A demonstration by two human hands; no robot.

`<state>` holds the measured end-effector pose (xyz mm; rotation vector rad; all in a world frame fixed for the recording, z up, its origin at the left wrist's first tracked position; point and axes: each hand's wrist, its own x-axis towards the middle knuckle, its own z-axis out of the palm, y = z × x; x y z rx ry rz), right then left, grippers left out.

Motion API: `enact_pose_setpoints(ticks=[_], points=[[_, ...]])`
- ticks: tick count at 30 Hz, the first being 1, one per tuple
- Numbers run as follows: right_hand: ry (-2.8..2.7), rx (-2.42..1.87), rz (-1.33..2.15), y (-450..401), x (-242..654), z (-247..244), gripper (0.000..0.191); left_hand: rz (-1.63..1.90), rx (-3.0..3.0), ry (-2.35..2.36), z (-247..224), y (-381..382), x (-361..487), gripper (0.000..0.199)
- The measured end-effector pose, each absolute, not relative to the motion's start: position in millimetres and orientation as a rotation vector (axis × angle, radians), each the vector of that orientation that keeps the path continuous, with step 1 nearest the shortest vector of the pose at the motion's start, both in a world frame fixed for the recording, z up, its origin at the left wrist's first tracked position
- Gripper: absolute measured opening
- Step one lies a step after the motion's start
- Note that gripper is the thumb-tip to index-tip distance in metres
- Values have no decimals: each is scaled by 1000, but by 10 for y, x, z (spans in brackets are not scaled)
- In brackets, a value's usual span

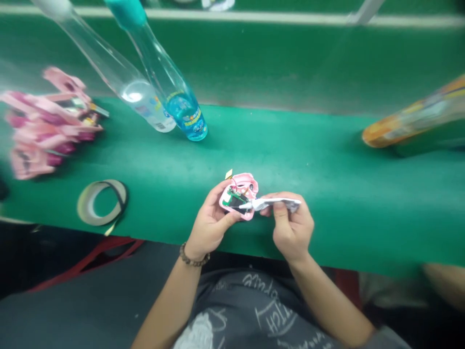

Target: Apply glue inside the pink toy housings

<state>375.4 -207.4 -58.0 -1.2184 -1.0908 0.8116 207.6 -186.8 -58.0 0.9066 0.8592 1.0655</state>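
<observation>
My left hand (pixel 212 215) is closed around the edge of a small pink plastic housing (pixel 248 179), its open side facing up. Inside the housing a green circuit board (pixel 232 198), thin wires and a dark part show; a small yellow tab (pixel 228 174) sticks out at the top left. Between the thumb and fingers of my right hand (pixel 292 230) is a white squeeze tube with a narrow nozzle (pixel 278 203). The nozzle points left into the housing, over the dark part. Whether its tip touches anything there I cannot tell.
A roll of tape (pixel 84 206) lies left on the green table (pixel 290 145). Behind it are a pile of pink housings (pixel 54 121), a clear bottle (pixel 112 68) and a blue-labelled bottle (pixel 185 111). An orange can (pixel 399 126) stands at the right.
</observation>
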Motion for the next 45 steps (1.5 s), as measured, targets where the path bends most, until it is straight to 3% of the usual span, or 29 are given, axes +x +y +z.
enact_pose_setpoints(ticks=[33, 45], points=[[-1074, -1302, 931, -2211, 3835, -596, 11, 1036, 936, 841, -582, -1861, 2060, 61], [-810, -1195, 938, -2260, 3869, -525, 9, 1091, 915, 814, -630, -1870, 2070, 63]])
